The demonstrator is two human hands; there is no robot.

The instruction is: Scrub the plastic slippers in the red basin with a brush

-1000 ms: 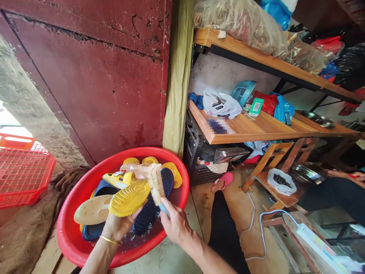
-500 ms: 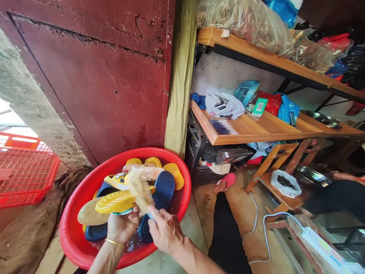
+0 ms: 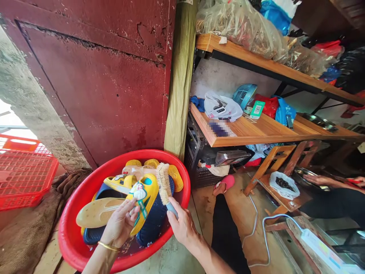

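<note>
A red basin [image 3: 185, 179] holds water and several slippers. My left hand [image 3: 121, 222] is closed on a yellow slipper [image 3: 152, 186] with a white and green decoration, its upper side turned to view. My right hand [image 3: 182, 224] grips the grey handle of a bristle brush [image 3: 163, 182]; the bristles are beside the yellow slipper, over a dark blue slipper [image 3: 155, 224]. A beige slipper [image 3: 94, 215] lies left of my left hand. Behind are another yellow slipper [image 3: 115, 182] and a clear pinkish one [image 3: 137, 172].
A red crate [image 3: 25, 175] is at the left, a maroon door [image 3: 114, 95] behind the basin. Wooden shelves [image 3: 256, 133] hold bags and a blue fan [image 3: 244, 95]. At right, another person's hand [image 3: 316, 179] is over a metal bowl [image 3: 299, 177].
The yellow slipper has been turned from sole-up to show its decorated upper. The brush has moved right, off its sole. The other person's hand has come further into view over the bowl.
</note>
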